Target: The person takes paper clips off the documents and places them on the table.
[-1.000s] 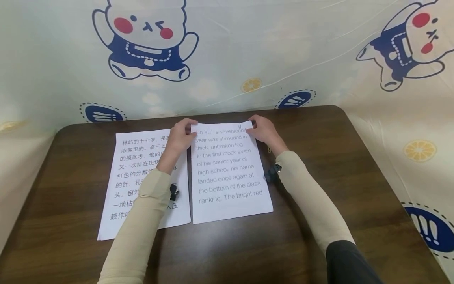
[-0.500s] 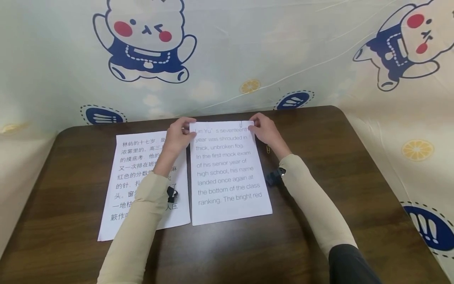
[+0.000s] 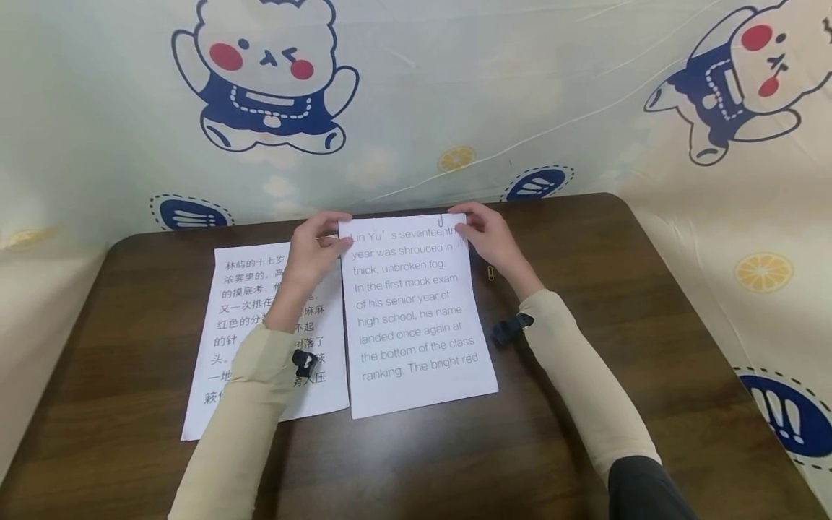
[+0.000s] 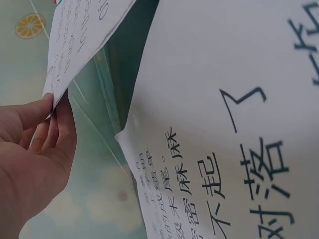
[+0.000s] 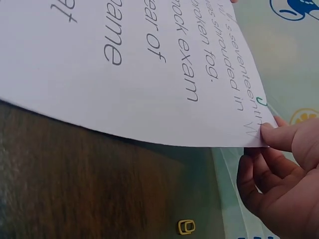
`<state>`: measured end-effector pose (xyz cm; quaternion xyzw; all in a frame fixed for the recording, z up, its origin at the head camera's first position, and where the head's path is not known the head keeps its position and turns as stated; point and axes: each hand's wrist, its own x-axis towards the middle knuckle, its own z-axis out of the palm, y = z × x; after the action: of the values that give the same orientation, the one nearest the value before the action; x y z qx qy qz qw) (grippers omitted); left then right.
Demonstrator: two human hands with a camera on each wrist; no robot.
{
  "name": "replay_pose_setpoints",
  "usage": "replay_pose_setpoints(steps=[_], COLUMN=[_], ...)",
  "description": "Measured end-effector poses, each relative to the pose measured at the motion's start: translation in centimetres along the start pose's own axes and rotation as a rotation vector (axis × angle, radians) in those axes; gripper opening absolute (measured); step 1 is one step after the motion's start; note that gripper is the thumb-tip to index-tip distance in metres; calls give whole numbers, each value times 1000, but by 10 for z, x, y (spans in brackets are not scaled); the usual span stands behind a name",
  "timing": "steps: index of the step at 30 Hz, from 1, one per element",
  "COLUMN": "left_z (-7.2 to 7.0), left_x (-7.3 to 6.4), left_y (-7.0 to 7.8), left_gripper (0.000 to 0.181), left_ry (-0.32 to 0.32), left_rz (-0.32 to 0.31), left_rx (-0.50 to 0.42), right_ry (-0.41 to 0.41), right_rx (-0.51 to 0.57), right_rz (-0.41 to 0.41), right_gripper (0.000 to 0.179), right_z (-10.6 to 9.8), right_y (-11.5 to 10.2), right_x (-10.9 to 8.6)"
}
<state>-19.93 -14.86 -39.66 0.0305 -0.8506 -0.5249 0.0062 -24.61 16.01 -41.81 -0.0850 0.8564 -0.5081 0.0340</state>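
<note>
A white sheet with printed English text [image 3: 416, 310] is held by its two top corners, its upper part raised off the table. My left hand [image 3: 312, 249] pinches the top left corner between thumb and fingers; the left wrist view shows that grip of the hand [image 4: 40, 144] from the side. At the top right corner, my right hand [image 3: 492, 237] pinches the paper with the thumb on the printed face. A green paper clip [image 5: 260, 101] sits on the top edge near the right thumb. Beneath my left forearm lies a sheet with Chinese text [image 3: 247, 289], partly covered.
On the brown wooden table [image 3: 416, 462], a yellow paper clip [image 3: 490, 274] lies just right of the English sheet. Behind the table hangs a pale printed cloth [image 3: 416, 108] with cartoon figures. Small black devices are strapped at both wrists.
Both hands have raised the top edge of the English sheet a little and shifted it slightly left. The left hand has moved left over the Chinese sheet. Both grips stay.
</note>
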Motion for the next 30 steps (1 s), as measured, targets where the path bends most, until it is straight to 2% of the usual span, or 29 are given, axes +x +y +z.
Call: replay_pose_setpoints(steps=[8, 14, 19, 24, 30], left_z=[-3, -4, -4, -3, -2], left_x=[-3, -4, -5, -5, -4], left_y=[-2, -3, -4, -6, -7], left_gripper=[46, 44, 48, 43, 42], left_ry=[22, 25, 12, 11, 14], left_rz=[-2, 8, 27, 65, 58], left_rx=[-92, -109, -119, -110, -106], right_ry=[5, -15, -20, -31, -43], right_rx=[70, 116, 112, 113, 76], right_rz=[-75, -131, -134, -113, -116], right_gripper=[33, 34, 35, 35, 33], right_z=[-4, -7, -7, -8, -10], right_y=[3, 4, 3, 3, -3], right_x=[-5, -9, -11, -12, -13])
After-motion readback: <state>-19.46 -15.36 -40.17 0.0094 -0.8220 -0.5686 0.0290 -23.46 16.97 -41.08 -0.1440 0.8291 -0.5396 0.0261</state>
